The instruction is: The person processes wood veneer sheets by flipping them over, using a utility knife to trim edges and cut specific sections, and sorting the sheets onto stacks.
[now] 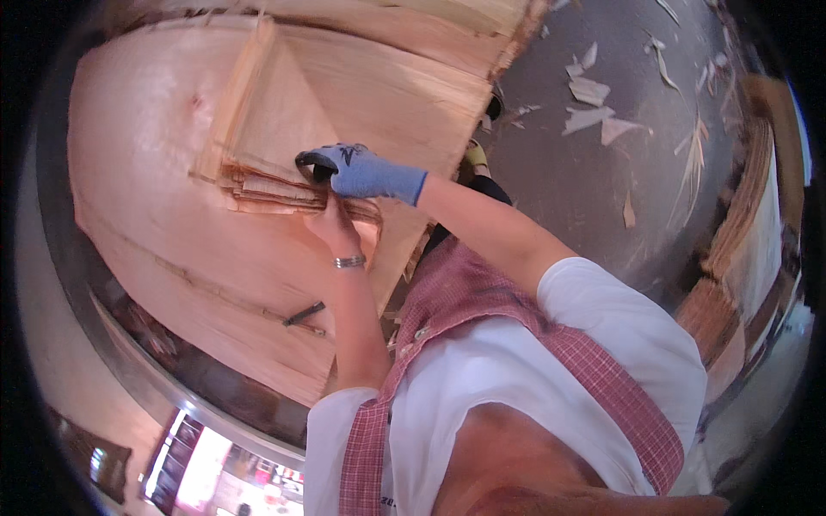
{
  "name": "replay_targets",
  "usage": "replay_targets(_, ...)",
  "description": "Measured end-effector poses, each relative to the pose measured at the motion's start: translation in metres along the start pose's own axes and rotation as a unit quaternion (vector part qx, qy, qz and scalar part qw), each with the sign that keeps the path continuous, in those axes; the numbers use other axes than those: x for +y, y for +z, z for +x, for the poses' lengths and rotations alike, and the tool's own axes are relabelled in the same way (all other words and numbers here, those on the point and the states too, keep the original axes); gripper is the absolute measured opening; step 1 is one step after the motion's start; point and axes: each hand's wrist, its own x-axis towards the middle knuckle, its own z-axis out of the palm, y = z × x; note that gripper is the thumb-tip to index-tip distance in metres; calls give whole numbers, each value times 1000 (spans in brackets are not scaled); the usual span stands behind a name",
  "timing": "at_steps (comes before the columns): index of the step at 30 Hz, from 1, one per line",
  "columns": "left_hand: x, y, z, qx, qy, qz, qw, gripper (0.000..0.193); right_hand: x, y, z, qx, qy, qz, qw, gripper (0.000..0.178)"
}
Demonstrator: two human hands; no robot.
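Observation:
A bundle of thin wood veneer sheets [271, 191] with ragged, darker edges lies on a broad, pale veneer surface. My left hand [334, 225], bare and with a silver bracelet at its wrist, is closed on the near right part of the bundle. Just above it, my right hand [348, 170] wears a blue glove with black-coated fingers. Its fingers curl round at the bundle's edge, close against the left hand; the exact grip is partly hidden. A folded or raised veneer sheet [284, 103] stands behind the bundle.
A small dark-handled tool [303, 315] lies on the veneer near my left forearm. Veneer scraps [594, 99] litter the grey floor to the right. Stacked veneer [747, 206] stands at the far right. More sheets [413, 26] lie at the top.

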Motion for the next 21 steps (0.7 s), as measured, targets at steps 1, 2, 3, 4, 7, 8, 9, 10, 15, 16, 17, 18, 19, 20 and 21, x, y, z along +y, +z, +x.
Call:
replay_targets(1, 16, -2, 4, 24, -39, -70, 996, 42, 4, 6, 11, 8, -4, 2, 1000, 63)
replay_targets(2, 26, -9, 7, 49, -73, -142, 986, 40, 17, 9, 25, 14, -11, 5, 1000, 64)
replay_targets(3, 19, -31, 23, 38, -133, -100, 985, 41, 19, 13, 36, 20, -19, 7, 1000, 65)
replay_targets(4, 9, -47, 30, 33, -113, -104, 988, 42, 21, 22, 37, 58, -16, -28, 998, 71)
replay_targets(7, 21, -52, 36, 9, -42, -123, 991, 43, 36, 34, 39, 131, -5, -85, 988, 94)
replay_targets(8, 38, -46, 40, -5, -34, -89, 995, 44, 49, 35, 46, 127, -3, -70, 989, 105)
replay_targets(9, 52, -41, 43, -16, -27, -56, 998, 44, 53, 34, 52, 121, -1, -54, 991, 115)
replay_targets(10, 58, -40, 48, -28, -19, -22, 999, 44, 58, 33, 58, 128, 14, -19, 991, 118)
replay_targets(15, 66, -44, 67, -47, 22, 67, 996, 28, 82, 42, 60, 163, 25, 154, 974, 115)
replay_targets(16, 64, -42, 69, -56, 21, 51, 997, 28, 94, 43, 62, 182, 7, 163, 970, 113)
replay_targets(17, 59, -43, 71, -62, 17, 37, 997, 28, 94, 45, 59, 200, -13, 137, 970, 99)
replay_targets(18, 55, -44, 73, -68, 14, 22, 997, 27, 95, 44, 57, 201, -14, 142, 969, 97)
replay_targets(19, 53, -45, 75, -66, 8, 26, 997, 27, 95, 41, 56, 204, -15, 146, 968, 96)
replay_targets(20, 53, -43, 76, -66, -1, 31, 997, 27, 100, 38, 51, 209, -13, 151, 966, 94)
replay_targets(21, 53, -40, 77, -68, -9, 37, 997, 26, 104, 36, 46, 223, 7, 154, 963, 91)
